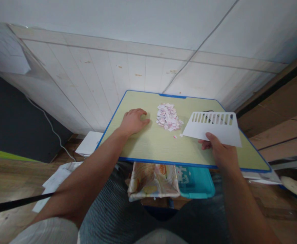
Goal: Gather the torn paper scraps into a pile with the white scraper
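Note:
A pile of small pale pink and white paper scraps lies near the middle of the table, with a few loose bits at its lower right. To the left of the pile rests my left hand, its fingers curved and the thumb apart, holding nothing. My right hand grips the lower edge of a white flat scraper-like plate with a row of slots along its top. That plate is tilted above the table, right of the pile. A dark thin object behind it shows only partly through the slots.
Below the table's front edge sit a patterned, cloth-like lined box and a turquoise plastic bin with scraps inside. White wall panels stand behind the table, and a grey cable runs down them. A white box is at left.

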A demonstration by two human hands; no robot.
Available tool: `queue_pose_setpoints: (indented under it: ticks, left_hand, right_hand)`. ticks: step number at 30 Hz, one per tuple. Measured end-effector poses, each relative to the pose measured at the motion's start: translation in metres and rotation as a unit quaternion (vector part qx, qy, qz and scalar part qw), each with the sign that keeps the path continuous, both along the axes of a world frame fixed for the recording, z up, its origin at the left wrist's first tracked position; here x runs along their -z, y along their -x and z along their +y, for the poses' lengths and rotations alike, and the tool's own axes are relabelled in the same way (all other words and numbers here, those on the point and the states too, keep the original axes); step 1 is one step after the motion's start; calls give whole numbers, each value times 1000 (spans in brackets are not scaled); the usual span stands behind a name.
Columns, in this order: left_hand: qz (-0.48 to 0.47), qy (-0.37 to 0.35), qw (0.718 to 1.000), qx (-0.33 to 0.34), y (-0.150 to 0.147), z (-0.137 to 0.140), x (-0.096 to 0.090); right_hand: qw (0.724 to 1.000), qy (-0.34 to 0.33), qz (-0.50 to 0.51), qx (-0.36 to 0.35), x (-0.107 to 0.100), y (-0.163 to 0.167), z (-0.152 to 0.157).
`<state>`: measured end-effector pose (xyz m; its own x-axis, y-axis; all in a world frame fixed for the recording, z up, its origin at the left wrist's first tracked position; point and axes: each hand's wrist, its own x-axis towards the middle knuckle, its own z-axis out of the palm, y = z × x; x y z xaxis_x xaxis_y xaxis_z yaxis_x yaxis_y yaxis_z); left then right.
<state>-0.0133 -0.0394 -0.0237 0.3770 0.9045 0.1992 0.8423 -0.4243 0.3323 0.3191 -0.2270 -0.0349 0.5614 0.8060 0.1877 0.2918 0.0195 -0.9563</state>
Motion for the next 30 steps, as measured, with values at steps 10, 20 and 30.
queue_pose_setpoints:
  ticks: [10,20,30]
  left_hand:
    - [-5,0,1000,-2,1,2,2]
    - [-10,3,1000,2,2,2,2]
    - [-8,2,1000,0,1,2,2]
  right_hand:
    - [1000,-3,-15,-12,1,0,-4]
    - [1000,-15,-1,13,-2,3,0]
    - [999,-31,24,30,-1,3,-1]
